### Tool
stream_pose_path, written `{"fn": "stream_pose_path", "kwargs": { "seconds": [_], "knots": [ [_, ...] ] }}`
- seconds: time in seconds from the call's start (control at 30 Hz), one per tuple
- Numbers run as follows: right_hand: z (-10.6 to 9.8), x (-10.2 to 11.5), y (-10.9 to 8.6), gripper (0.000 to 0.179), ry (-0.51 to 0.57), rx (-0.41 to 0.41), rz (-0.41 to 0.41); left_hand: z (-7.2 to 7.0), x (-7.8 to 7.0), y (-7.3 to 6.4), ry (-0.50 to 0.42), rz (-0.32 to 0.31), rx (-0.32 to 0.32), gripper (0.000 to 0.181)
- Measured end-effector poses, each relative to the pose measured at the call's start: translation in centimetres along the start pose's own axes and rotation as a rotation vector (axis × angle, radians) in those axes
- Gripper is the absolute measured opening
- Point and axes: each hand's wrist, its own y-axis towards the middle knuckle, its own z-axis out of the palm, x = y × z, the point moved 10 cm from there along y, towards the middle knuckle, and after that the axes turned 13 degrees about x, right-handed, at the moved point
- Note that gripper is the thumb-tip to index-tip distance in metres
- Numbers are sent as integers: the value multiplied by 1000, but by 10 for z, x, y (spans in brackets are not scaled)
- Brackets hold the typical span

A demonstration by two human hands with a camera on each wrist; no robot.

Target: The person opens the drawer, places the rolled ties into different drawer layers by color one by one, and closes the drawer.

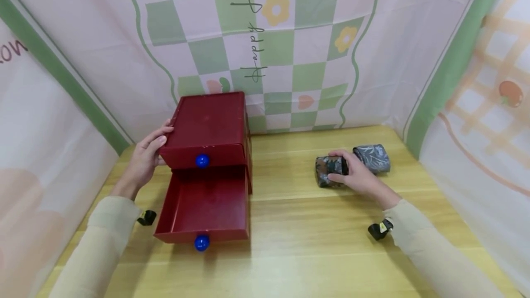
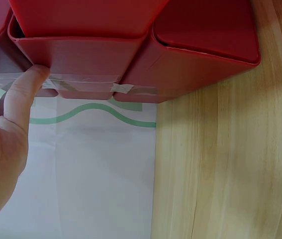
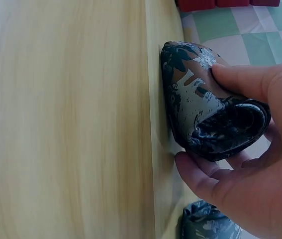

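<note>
A red drawer cabinet [image 1: 207,121] with blue knobs stands at the left; its upper drawer is closed and its lower drawer [image 1: 211,203] is pulled out, bare inside. My left hand [image 1: 146,160] rests against the cabinet's left side near the top, fingers extended; in the left wrist view the thumb [image 2: 29,89] touches the red side wall. On the right, my right hand [image 1: 356,174] grips a dark floral rolled cloth [image 1: 329,171] between thumb and fingers, close over the table. The right wrist view shows the roll's open folded end [image 3: 230,127].
A second rolled cloth [image 1: 372,157], grey with a leaf pattern, lies just behind the right hand. The wooden table [image 1: 298,243] is bounded by printed fabric walls [image 1: 306,59] at the back and both sides. Clear tape [image 2: 96,84] runs along the cabinet's side.
</note>
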Motion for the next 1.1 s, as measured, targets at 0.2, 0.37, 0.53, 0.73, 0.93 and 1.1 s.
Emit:
{"fn": "stream_pose_path", "kwargs": {
  "seconds": [0.2, 0.37, 0.53, 0.73, 0.93, 1.1],
  "knots": [
    [8, -4, -2, 69, 142, 15, 67, -1, 1, 1, -2, 5, 1, 33],
    [12, -7, -2, 70, 224, 17, 93, 0, 1, 1, 7, 7, 4, 33],
    [11, -8, -1, 70, 224, 5, 107, 0, 0, 0, 15, 12, -3, 33],
    [10, -7, 1, 71, 259, 9, 109, -1, 0, 0, 15, 12, -4, 33],
    [12, 1, 5, 70, 253, 24, 88, -2, 1, 1, 6, 6, 9, 34],
    [15, 8, 5, 70, 279, 36, 87, -2, 2, 1, 23, 3, 15, 34]
  ]
}}
